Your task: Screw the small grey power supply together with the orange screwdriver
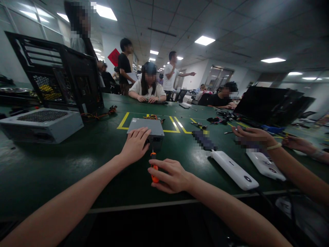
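Note:
A grey computer power supply sits on the green table in front of me, its cables bunched behind it. My left hand holds it at the left front, fingers laid across the top and thumb down by the front face. Between the fingers and thumb of my right hand is a screwdriver with an orange and black handle. Its shaft points away from me to the front face of the power supply; whether the tip sits in a screw is too small to tell.
At left stand another power supply and a black computer case. White power banks, a phone and a co-worker's hand are on the right. Monitors stand beyond. Another person sits across the table.

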The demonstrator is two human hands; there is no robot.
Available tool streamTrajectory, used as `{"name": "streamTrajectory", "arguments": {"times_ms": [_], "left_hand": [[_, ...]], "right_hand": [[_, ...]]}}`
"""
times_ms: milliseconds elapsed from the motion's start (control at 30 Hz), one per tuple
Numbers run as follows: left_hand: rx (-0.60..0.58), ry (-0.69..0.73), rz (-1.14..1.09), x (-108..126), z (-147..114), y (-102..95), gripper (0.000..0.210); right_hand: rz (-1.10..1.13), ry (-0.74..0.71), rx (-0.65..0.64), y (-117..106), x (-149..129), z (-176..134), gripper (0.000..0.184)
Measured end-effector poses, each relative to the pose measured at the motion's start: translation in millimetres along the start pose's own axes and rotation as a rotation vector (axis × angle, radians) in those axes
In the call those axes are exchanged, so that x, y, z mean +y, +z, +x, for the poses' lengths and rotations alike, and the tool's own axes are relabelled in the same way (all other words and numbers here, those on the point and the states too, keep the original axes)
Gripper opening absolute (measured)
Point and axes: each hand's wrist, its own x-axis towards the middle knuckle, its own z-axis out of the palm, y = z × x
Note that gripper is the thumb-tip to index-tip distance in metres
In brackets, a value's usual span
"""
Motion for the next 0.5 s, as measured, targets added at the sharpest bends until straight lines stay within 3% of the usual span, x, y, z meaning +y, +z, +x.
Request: {"name": "streamTrajectory", "arguments": {"times_ms": [167,333,500], "left_hand": [[0.005,-0.002,0.006,-0.7,0.0,1.1,0.046],[0.003,0.000,0.013,0.1,0.0,1.6,0.046],[0.000,-0.002,0.011,1.5,-0.2,0.0,0.047]], "right_hand": [[0.061,0.052,0.033,0.5,0.2,2.1,0.036],[0.006,-0.005,-0.025,-1.2,-0.8,2.7,0.034],[0.029,0.057,0.076,1.4,-0.2,-0.6,0.029]]}}
